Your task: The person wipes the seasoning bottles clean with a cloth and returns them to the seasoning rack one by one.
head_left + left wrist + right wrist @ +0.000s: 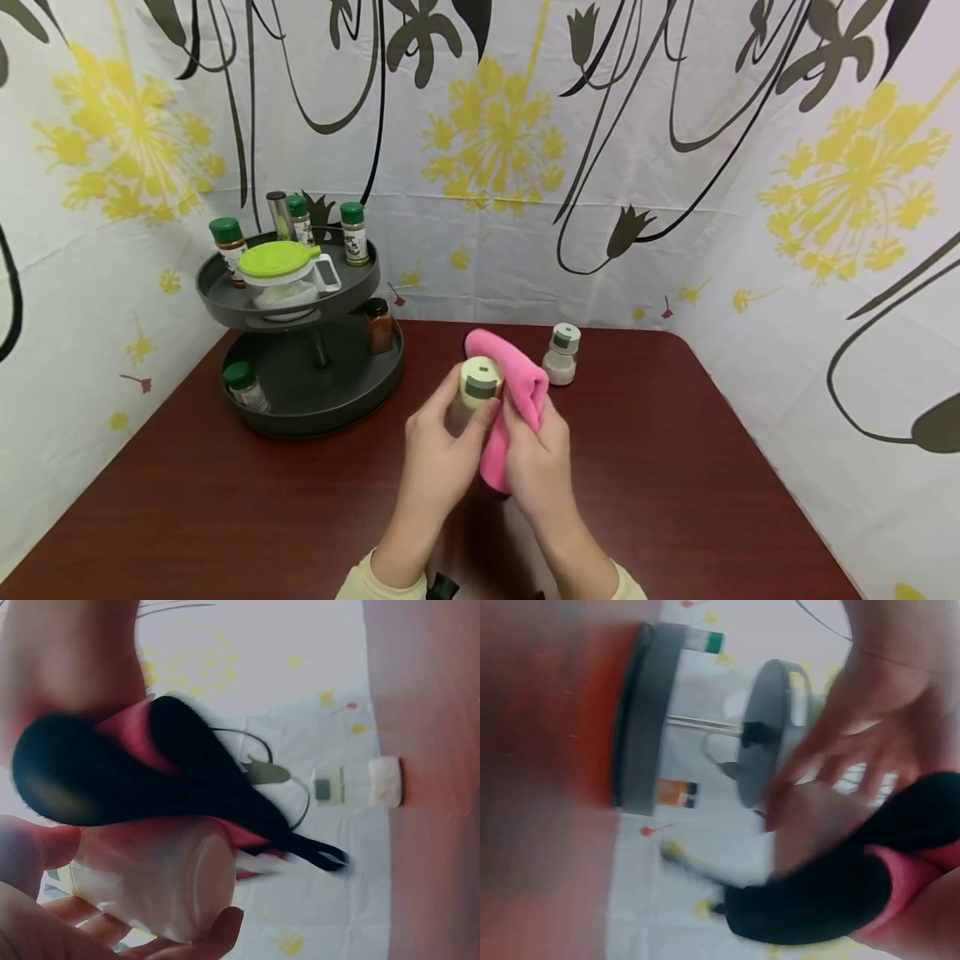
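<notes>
My left hand (433, 454) grips a shaker jar (480, 377) with a pale cream flip lid, holding it above the table. In the left wrist view the clear jar (169, 874) lies along the fingers, with pale contents inside. A folded cloth (517, 371), pink on one face, is held in my right hand (542, 467) against the jar's side. Its other face is black, as the cloth (142, 780) shows in the left wrist view, with a small loop at one corner. The cloth hides part of the jar.
A two-tier dark grey turntable rack (300, 427) stands at the left, bearing green-capped spice jars and a lime-lidded container (281, 271). On its lower tier are a green-capped jar (246, 386) and a black-capped jar (378, 325). A second pale-lidded shaker (562, 354) stands behind the cloth, toward the back.
</notes>
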